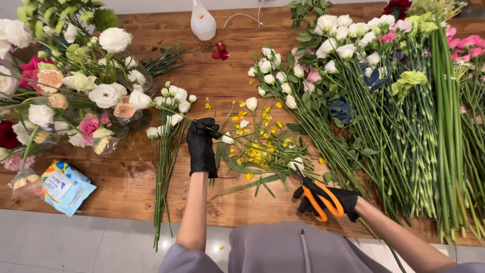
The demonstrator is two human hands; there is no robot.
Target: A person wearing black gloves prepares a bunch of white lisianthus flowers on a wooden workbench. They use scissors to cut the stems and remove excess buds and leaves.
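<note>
Black-gloved, the left hand (202,146) is closed around a thin green stem of small white buds (230,137) on the brown wooden tabletop (202,76), while orange-handled scissors (319,197) are gripped in the gloved right hand (331,199) just beside yellow-flowered cuttings (257,151). A mixed arrangement in glass vases (86,91) is already well filled at the left, and a small bundle of white-budded stems (166,131) is laid out; a large pile of long-stemmed flowers (384,101) remains unused at the right.
</note>
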